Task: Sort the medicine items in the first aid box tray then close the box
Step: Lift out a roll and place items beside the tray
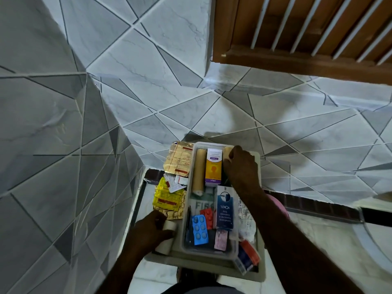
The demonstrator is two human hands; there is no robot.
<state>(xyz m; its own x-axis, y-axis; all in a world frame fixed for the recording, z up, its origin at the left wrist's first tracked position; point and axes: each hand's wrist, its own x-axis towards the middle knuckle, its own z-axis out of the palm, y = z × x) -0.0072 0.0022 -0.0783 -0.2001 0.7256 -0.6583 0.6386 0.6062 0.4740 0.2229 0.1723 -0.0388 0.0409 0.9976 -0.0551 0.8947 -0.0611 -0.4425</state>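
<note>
A clear plastic tray (192, 166) rests on the white first aid box (262, 266) at the bottom centre. Inside it lie a tan bandage roll (199, 170), a purple and orange medicine carton (213, 166), a blue and white Voigel box (224, 206), a blue blister pack (199, 229) and a red one (207, 215). My right hand (241, 166) reaches into the tray's far right corner, fingers closed on a second tan bandage roll (227, 151). My left hand (150, 230) grips a white tape roll (169, 227) just left of the tray.
Gold (179, 158) and yellow (167, 200) foil pill strips and small sachets (176, 182) are piled left of the tray. A red and blue packet (247, 256) leans at the box's near right corner. Tiled walls rise to the left and behind. A wooden louvred door (307, 32) hangs at the upper right.
</note>
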